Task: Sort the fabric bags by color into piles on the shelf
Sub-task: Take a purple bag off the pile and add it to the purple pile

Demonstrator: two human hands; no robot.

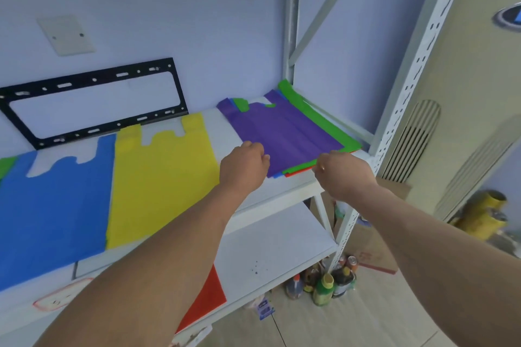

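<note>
A mixed stack of fabric bags lies at the right end of the white shelf (284,191), with a purple bag (284,129) on top and green (324,121), red and blue edges showing beneath. My left hand (244,166) has curled fingers at the purple bag's near left edge. My right hand (342,175) has curled fingers at the stack's near right corner. Whether either hand pinches fabric is hidden. A yellow bag (160,177) and a blue bag (53,205) lie flat to the left, side by side. A green bag corner (7,165) shows at the far left.
A red bag (207,296) lies on the lower shelf under my left arm. A black wall bracket (93,101) hangs behind the shelf. The perforated white upright (400,110) stands at the right. Bottles (324,287) crowd the floor by its foot.
</note>
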